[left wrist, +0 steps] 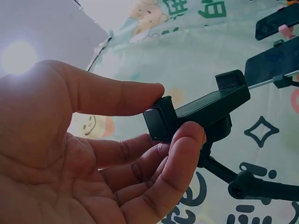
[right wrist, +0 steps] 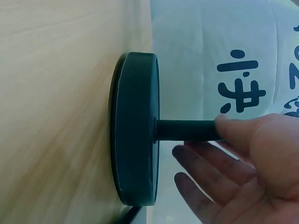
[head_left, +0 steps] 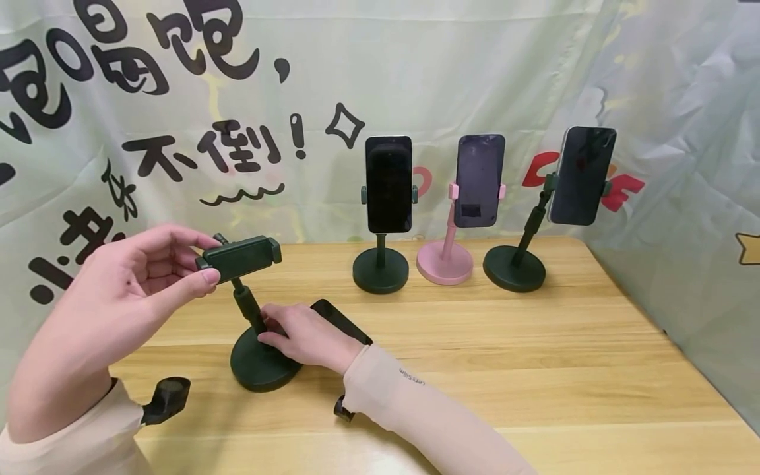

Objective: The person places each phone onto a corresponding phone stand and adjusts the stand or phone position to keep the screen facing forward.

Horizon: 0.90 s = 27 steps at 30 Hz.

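A dark green phone stand (head_left: 261,364) stands on the table at the left, its pole leaning and its clamp tilted nearly flat with no phone in it. My left hand (head_left: 127,287) pinches one end of the clamp (left wrist: 210,105) between thumb and fingers, as the left wrist view shows. Lower down, my right hand (head_left: 309,335) holds the pole (right wrist: 187,130) just above the round base (right wrist: 138,130), thumb against it and the other fingers spread below. A dark phone (head_left: 340,320) lies on the table behind the right hand, which partly hides it.
Along the back of the table (head_left: 534,369) are a green stand with a black phone (head_left: 388,185), a pink stand (head_left: 444,262) with a purplish-dark phone (head_left: 479,178), and another green stand (head_left: 514,268) with a tilted phone (head_left: 582,175). A printed cloth (head_left: 475,59) hangs behind.
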Tool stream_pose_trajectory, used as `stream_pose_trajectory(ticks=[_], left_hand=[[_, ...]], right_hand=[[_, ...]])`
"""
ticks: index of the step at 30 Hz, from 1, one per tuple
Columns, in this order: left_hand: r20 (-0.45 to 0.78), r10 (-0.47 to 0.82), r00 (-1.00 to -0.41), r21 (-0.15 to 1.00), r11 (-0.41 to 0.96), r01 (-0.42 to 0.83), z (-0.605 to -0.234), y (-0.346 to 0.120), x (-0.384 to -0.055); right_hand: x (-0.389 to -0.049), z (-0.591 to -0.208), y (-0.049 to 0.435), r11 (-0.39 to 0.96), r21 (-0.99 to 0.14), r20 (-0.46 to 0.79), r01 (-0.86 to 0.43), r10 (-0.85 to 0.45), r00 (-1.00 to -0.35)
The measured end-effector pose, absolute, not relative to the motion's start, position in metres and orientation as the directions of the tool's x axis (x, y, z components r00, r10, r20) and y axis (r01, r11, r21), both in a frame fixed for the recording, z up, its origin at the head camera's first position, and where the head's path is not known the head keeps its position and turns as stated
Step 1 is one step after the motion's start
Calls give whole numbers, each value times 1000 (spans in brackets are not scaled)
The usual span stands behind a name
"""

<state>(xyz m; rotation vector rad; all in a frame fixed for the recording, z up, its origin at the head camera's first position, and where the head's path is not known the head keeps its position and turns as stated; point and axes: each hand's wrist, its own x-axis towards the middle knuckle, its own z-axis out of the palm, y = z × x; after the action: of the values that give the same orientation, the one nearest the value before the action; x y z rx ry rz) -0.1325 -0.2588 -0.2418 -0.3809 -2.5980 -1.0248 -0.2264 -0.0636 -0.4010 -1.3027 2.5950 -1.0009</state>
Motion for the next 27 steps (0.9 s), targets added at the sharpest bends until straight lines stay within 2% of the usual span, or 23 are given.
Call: stream_pose_trajectory(ticks=[4, 14, 27], left_hand=[[421, 148, -895, 597, 698, 396, -242, -256, -131], [441, 98, -892, 587, 721, 369, -245, -259, -121], [490, 108, -865, 613, 662, 431, -240, -257, -120]], right_hand=[[-227, -402, -63, 398, -606, 237, -689, -737, -634], [-222, -404, -67, 345, -619, 250, -705, -765, -594], [-221, -398, -58, 363, -595, 277, -717, -745, -607]])
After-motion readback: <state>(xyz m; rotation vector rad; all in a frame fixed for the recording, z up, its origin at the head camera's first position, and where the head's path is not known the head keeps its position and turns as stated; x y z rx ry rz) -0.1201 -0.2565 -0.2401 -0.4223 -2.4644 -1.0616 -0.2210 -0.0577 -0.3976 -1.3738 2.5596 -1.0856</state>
